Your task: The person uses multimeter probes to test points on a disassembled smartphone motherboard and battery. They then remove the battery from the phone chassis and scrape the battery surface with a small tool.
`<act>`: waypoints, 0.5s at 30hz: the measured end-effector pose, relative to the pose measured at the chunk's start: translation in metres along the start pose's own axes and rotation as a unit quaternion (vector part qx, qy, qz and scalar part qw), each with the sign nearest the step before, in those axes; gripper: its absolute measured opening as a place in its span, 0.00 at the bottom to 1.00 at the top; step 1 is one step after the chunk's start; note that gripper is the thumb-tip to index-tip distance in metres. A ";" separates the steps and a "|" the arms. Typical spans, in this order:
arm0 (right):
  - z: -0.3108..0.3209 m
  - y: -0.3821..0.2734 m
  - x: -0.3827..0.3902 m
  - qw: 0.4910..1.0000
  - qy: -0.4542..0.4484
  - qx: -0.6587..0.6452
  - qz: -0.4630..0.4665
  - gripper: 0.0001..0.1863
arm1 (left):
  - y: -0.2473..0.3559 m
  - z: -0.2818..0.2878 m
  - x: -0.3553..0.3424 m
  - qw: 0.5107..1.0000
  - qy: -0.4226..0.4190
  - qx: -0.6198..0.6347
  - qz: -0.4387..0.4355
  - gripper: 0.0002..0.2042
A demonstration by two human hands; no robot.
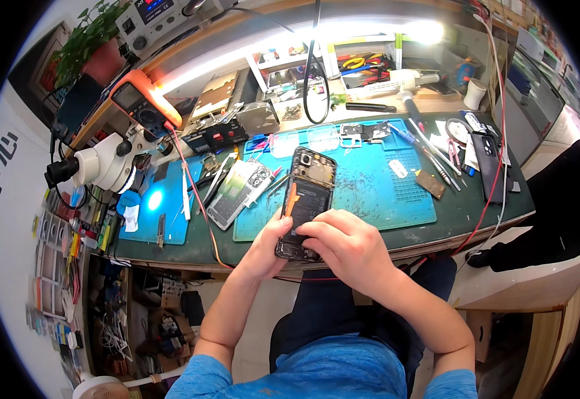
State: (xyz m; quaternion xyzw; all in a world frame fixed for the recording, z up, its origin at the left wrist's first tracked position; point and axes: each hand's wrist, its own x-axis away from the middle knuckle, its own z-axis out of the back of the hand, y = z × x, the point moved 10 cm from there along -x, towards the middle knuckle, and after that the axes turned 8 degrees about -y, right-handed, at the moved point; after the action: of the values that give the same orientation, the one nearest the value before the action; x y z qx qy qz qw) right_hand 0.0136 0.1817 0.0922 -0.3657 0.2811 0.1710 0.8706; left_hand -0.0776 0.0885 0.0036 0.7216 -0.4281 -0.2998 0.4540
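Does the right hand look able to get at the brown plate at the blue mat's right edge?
Likely yes: only bare blue mat seems to lie between the right hand and the brown plate. It's busy at the open phone, but the left hand grips that.

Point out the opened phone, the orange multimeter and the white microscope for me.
Opened phone [312, 199]: head view, on its exposed black middle section.
Orange multimeter [144, 108]: head view, on its dark front face.
White microscope [108, 161]: head view, on its white body.
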 end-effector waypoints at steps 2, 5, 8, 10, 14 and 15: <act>0.001 0.001 -0.001 1.000 -0.014 0.006 0.019 0.16 | -0.003 0.000 0.004 0.999 -0.001 0.023 0.039 0.28; 0.004 -0.002 -0.004 0.998 -0.022 0.010 0.058 0.15 | -0.010 -0.006 0.009 0.994 -0.015 0.049 0.092 0.26; 0.005 -0.003 -0.004 0.997 -0.021 0.002 0.073 0.14 | -0.010 -0.012 0.008 0.991 -0.053 0.077 0.092 0.24; 0.005 -0.002 -0.004 0.997 -0.020 0.001 0.068 0.12 | -0.012 -0.008 0.008 0.994 -0.024 0.062 0.089 0.24; 0.004 0.001 -0.001 0.998 -0.018 -0.005 0.060 0.10 | -0.010 -0.009 0.008 0.995 -0.015 0.046 0.084 0.23; 0.004 0.001 -0.001 0.998 -0.017 -0.008 0.059 0.09 | -0.011 -0.010 0.008 0.995 -0.023 0.048 0.087 0.23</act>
State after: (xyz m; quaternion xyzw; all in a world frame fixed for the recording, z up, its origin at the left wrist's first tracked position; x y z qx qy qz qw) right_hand 0.0133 0.1852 0.0941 -0.3524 0.2860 0.2304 0.8608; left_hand -0.0624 0.0880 -0.0032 0.6957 -0.5136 -0.2541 0.4332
